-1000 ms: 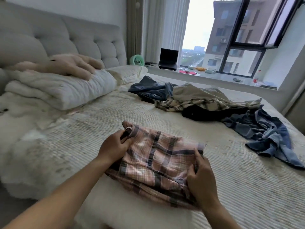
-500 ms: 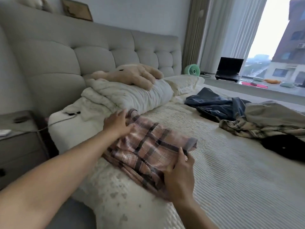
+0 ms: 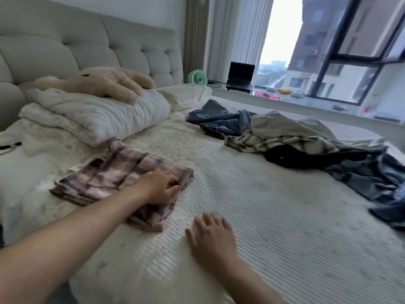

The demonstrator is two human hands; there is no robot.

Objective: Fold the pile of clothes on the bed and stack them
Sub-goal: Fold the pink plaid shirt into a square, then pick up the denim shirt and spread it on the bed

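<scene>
Looking down, I see my left hand (image 3: 161, 187) resting on the folded pink plaid garment (image 3: 114, 174), fingers curled at its right edge, on the ribbed cream bedspread (image 3: 252, 216). My right hand (image 3: 211, 235) lies flat, fingers spread, holding nothing. Unfolded clothes (image 3: 295, 141) sprawl nearer the window (image 3: 341, 62); a pillow (image 3: 98, 115) lies by the tufted headboard (image 3: 87, 47).

Left hand (image 3: 161, 187) covers part of the folded pink plaid garment (image 3: 114, 172); fingertips blurred, contact unclear. Both forearms cut off at the 6 o'clock edge. Blue garment (image 3: 372, 178) at 3 o'clock smeared, runs off frame. Black garment (image 3: 285, 156) half buried under the plaid shirt (image 3: 274, 139). Sill items at 2 o'clock too small to identify.
</scene>
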